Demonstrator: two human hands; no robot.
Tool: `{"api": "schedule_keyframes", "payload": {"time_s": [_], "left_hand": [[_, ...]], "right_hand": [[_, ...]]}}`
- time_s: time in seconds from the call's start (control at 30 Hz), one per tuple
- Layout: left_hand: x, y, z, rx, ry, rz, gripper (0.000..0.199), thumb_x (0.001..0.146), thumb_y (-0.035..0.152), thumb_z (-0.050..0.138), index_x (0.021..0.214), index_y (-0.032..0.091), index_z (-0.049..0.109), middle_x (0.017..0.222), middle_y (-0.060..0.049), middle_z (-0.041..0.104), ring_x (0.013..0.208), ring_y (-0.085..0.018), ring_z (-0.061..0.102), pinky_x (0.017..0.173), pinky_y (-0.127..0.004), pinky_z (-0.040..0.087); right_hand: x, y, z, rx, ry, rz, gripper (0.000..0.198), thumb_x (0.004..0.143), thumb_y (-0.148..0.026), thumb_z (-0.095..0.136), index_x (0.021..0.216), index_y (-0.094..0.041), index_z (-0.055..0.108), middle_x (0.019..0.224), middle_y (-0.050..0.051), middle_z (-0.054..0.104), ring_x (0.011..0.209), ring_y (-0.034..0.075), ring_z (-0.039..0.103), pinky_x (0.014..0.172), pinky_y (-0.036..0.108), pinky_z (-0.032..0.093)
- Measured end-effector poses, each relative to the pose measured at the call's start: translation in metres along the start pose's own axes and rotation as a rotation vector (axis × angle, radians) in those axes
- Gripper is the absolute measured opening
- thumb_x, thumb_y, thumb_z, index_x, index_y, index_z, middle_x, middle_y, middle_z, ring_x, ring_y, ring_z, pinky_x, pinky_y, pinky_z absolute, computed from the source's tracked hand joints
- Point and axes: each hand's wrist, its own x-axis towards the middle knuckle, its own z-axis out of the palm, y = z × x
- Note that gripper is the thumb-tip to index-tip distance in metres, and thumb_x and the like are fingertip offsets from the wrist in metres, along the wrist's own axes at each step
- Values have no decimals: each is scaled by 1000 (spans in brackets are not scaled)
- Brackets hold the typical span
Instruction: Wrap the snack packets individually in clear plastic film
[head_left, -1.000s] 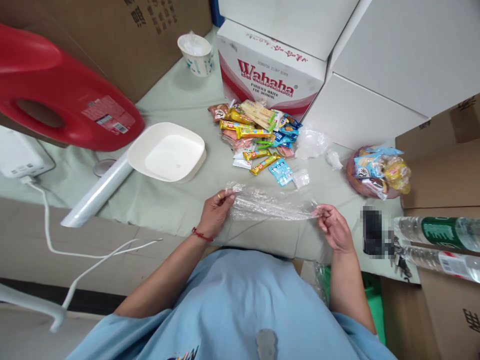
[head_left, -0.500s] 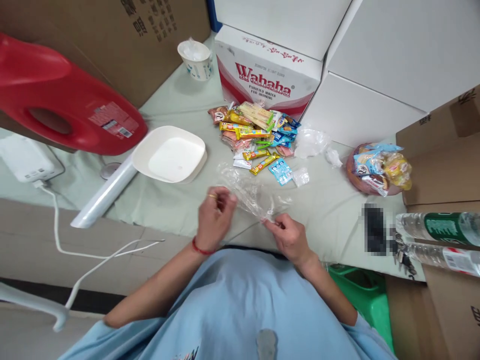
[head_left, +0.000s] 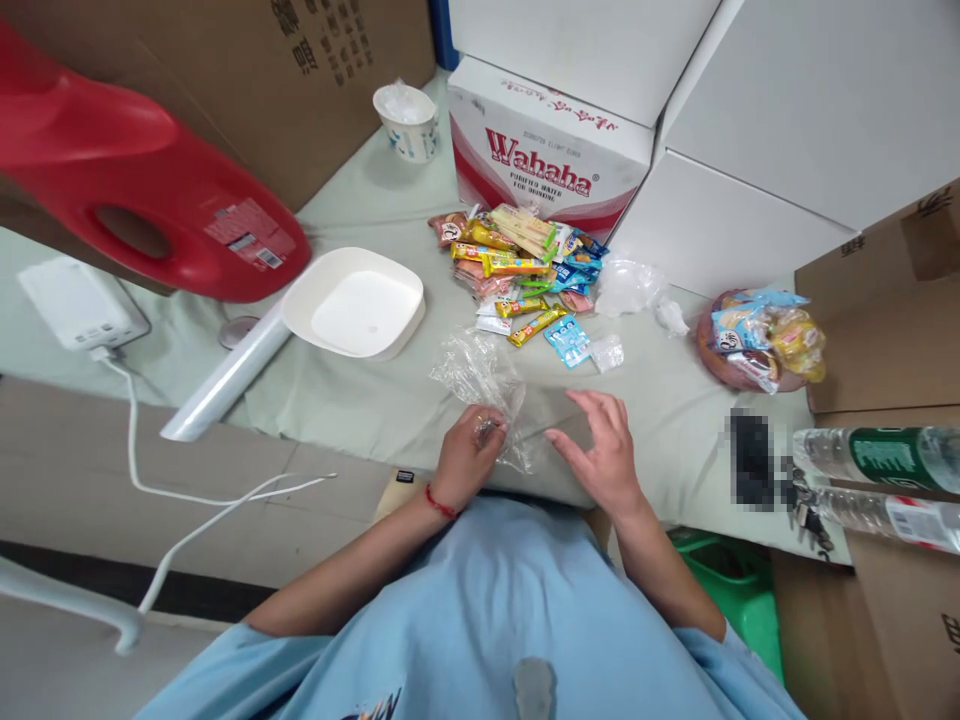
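Note:
A crumpled clear plastic bag [head_left: 480, 370] is gripped by my left hand [head_left: 472, 445], whose fingers are closed around part of it near the table's front edge. The bag spreads upward and to the right of that hand. My right hand [head_left: 600, 450] is apart from the bag, fingers and thumb spread, holding nothing. Beyond the bag lies a heap of small wrapped snacks [head_left: 517, 265], with a blue packet [head_left: 568, 341] and a small clear wrapper [head_left: 607, 353] at its near side. To the left of the bag sits a white plastic bowl [head_left: 360, 305].
A red jug [head_left: 157, 180], a rolled plastic sheet [head_left: 225, 380] and a white power bank [head_left: 82, 300] occupy the left. Behind the snacks stand a Wahaba-style water carton [head_left: 547, 150] and a paper cup [head_left: 409, 125]. A snack-filled bowl [head_left: 709, 350] and bottles [head_left: 885, 455] are on the right.
My right hand has let go of the plastic bag and opened. My left hand has moved right and towards me, and now grips the bag.

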Motion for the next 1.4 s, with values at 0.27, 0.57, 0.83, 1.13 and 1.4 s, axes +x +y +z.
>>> {"api": "schedule_keyframes", "payload": {"time_s": [0.27, 0.57, 0.83, 1.13, 1.4], "left_hand": [[-11, -9, -24, -72, 198, -72, 27, 95, 47, 58, 96, 22, 68, 108, -8, 68, 101, -21, 67, 94, -35, 53], [-63, -18, -106, 168, 88, -395, 65, 72, 62, 76, 121, 20, 66, 124, -11, 65, 114, -30, 66, 87, -41, 59], [17, 0, -66, 521, 154, -144, 58, 86, 60, 63, 124, 16, 62, 126, -16, 67, 123, -33, 61, 105, -48, 49], [36, -4, 3, 303, 48, 55, 30, 101, 42, 45, 92, 21, 65, 70, 1, 63, 65, -16, 59, 67, -27, 43], [30, 9, -2, 156, 22, 196, 35, 103, 46, 44, 85, 22, 62, 74, 0, 64, 70, -15, 59, 69, -26, 45]], "right_hand": [[18, 29, 44, 181, -110, 180, 30, 98, -47, 60, 87, -23, 73, 80, 3, 69, 74, 19, 59, 74, 32, 47], [-7, 45, 27, 300, -38, 235, 29, 98, -48, 63, 87, -22, 71, 76, 0, 64, 70, 15, 56, 68, 27, 44], [-16, 37, 25, 189, -21, 29, 25, 101, -40, 60, 86, -23, 69, 74, 1, 62, 72, 17, 58, 72, 31, 48], [-17, 55, -24, -21, -253, 116, 70, 87, -57, 74, 147, -25, 56, 144, 13, 62, 132, 33, 56, 111, 52, 47], [44, 41, 37, 137, -8, 134, 36, 101, -51, 50, 101, -22, 71, 98, 8, 72, 93, 23, 66, 85, 36, 54]]}}
